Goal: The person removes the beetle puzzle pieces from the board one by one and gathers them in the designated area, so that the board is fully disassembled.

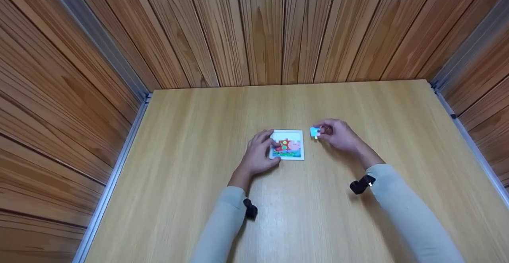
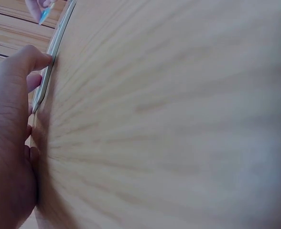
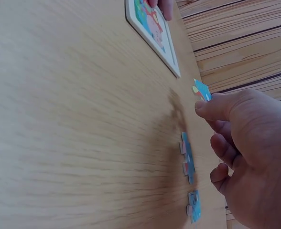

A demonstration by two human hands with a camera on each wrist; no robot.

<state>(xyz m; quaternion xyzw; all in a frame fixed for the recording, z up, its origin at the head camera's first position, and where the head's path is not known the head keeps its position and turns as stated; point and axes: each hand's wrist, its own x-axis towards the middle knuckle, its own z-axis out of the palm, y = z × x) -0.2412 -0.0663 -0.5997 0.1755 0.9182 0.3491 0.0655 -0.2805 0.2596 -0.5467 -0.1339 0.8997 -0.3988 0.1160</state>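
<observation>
The puzzle tray [image 1: 288, 133] looks smooth and matt, the table [image 1: 191, 147] wood-grained.

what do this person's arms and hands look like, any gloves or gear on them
The left hand and right hand are bare, with no gloves. The left sleeve and right sleeve are pale grey-green and long, reaching close to the wrists. A small, blocky black left wrist camera and matching right wrist camera are worn there.
</observation>
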